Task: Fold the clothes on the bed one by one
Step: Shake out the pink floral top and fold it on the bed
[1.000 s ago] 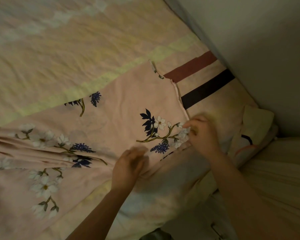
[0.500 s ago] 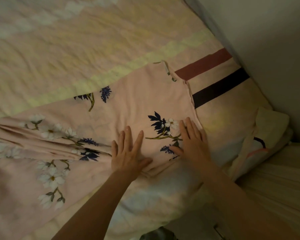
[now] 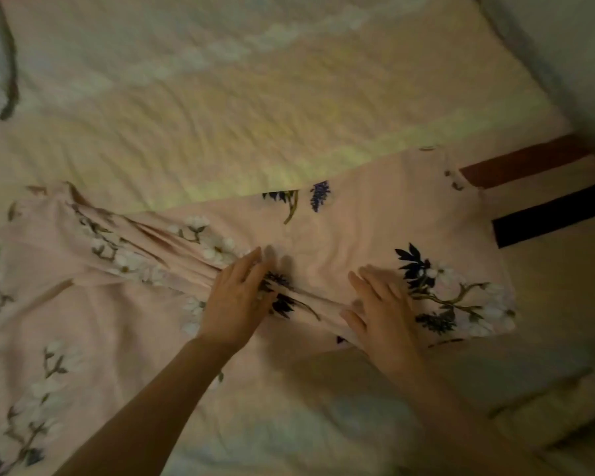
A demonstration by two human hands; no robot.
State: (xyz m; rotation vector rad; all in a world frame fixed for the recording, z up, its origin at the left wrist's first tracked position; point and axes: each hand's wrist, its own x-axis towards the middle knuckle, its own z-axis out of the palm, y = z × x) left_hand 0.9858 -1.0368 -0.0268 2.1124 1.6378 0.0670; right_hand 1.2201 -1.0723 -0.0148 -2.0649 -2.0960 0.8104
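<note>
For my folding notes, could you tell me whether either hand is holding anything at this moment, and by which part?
Nothing is held. The left hand and the right hand lie flat with straight fingers on the middle of the pink floral garment, pressing it onto the bed.

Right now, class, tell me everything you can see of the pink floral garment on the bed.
The garment is pale pink, thin-looking cloth printed with white blossoms, dark blue leaves and olive stems. It lies spread across the bed, its right part flat, its left part bunched into long folds and creases. The left hand and right hand press on its middle with straight fingers. Its lower left runs out of view.
</note>
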